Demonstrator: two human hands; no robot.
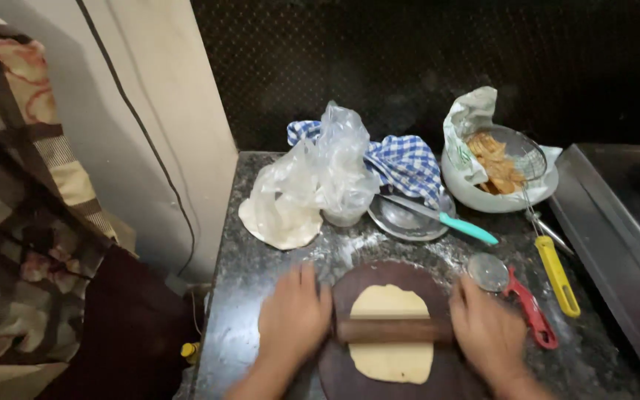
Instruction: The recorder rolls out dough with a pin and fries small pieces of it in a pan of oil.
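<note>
Dough (pixel 390 333): flat pale oval on round dark board (pixel 350 370), granite counter (pixel 246 296). Rolling pin (pixel 394 330) lies across it. Left hand (pixel 292 320) and right hand (pixel 489 335), fingers spread flat, palms pressing pin ends. Red cutter wheel (pixel 516 292) just beside right hand; plastic bag (pixel 312 185), checked cloth (pixel 405 159), teal-handled knife (pixel 446 218) behind.

The right hand (pixel 489 335) is motion-blurred; the round board (pixel 401 370) is cut off below.

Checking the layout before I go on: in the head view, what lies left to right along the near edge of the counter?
Left hand → dough under the rolling pin → right hand → red-handled cutter wheel → yellow handle.
</note>
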